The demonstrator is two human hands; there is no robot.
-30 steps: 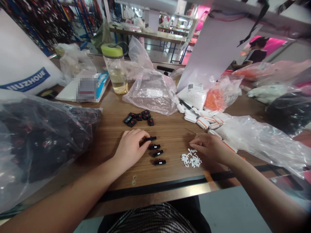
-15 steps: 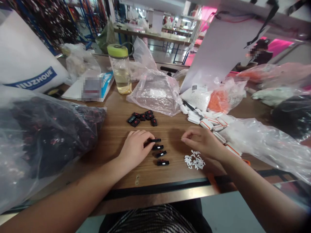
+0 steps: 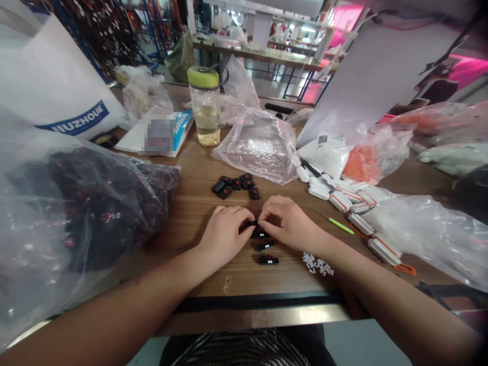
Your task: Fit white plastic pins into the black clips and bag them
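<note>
Both hands [image 3: 224, 236] [image 3: 290, 222] pinch crosswise black connector [image 3: 251, 222].

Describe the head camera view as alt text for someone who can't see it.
A person's left hand and right hand meet around a small black plastic part on a wooden table. More black parts lie just beyond, and small white pieces lie near the right wrist.

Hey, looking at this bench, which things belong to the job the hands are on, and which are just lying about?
Seemingly part of the job:
left hand, right hand, both on a small black plastic part
row of black parts
heap of black parts
loose white pegs

Probably just lying about:
green-capped water bottle
orange-filled plastic bag
</note>
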